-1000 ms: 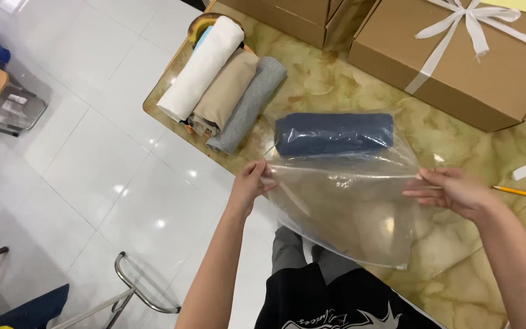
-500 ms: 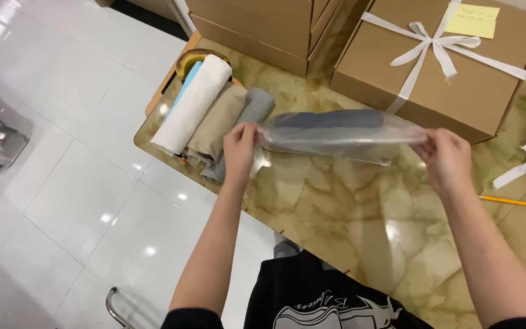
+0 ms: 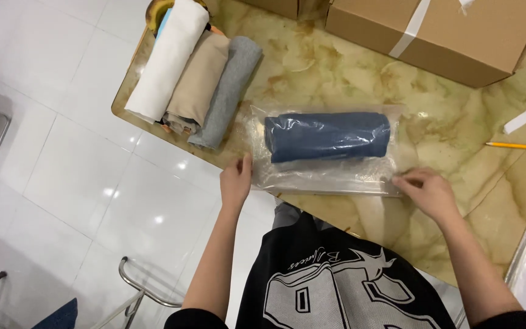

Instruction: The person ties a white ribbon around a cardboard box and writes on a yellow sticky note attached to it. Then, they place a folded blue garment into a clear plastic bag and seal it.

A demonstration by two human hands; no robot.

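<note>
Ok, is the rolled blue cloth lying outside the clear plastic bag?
No, the rolled blue cloth lies inside the clear plastic bag, which rests flat on the marble table with both hands at its near edge.

Rolled navy cloth point(image 3: 327, 135), bagged, lying flat

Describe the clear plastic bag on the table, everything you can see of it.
The clear plastic bag is thin, glossy and wrinkled, lying flat on the marble-look table near its front edge. Inside it lies a rolled dark blue cloth, set crosswise, filling the far half. The near half is flat and see-through. The left hand touches the bag's near left corner; the right hand pinches its near right corner. Whether the opening is sealed cannot be told.
</note>
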